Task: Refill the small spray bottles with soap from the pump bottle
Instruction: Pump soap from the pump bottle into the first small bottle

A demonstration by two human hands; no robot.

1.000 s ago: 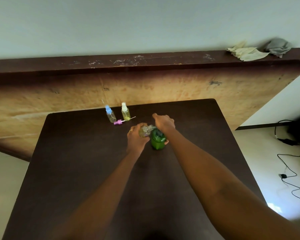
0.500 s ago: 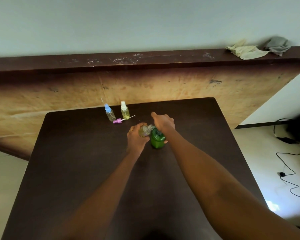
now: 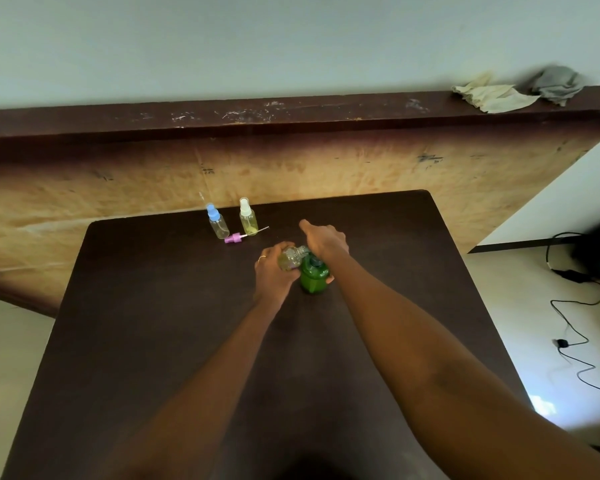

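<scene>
Gripping uncapped spray bottle point(image 3: 291, 258) in left hand point(image 3: 274, 271), tilted mouth-first toward pump bottle point(image 3: 313, 277) clasped atop by right hand point(image 3: 324, 240), likely for dispensing.

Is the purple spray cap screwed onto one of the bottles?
No, the purple cap lies loose on its side on the table, next to the white-capped bottle.

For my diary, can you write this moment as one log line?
left hand: holds small bottle; right hand: atop green pump bottle; purple sprayer: lying on table
</scene>
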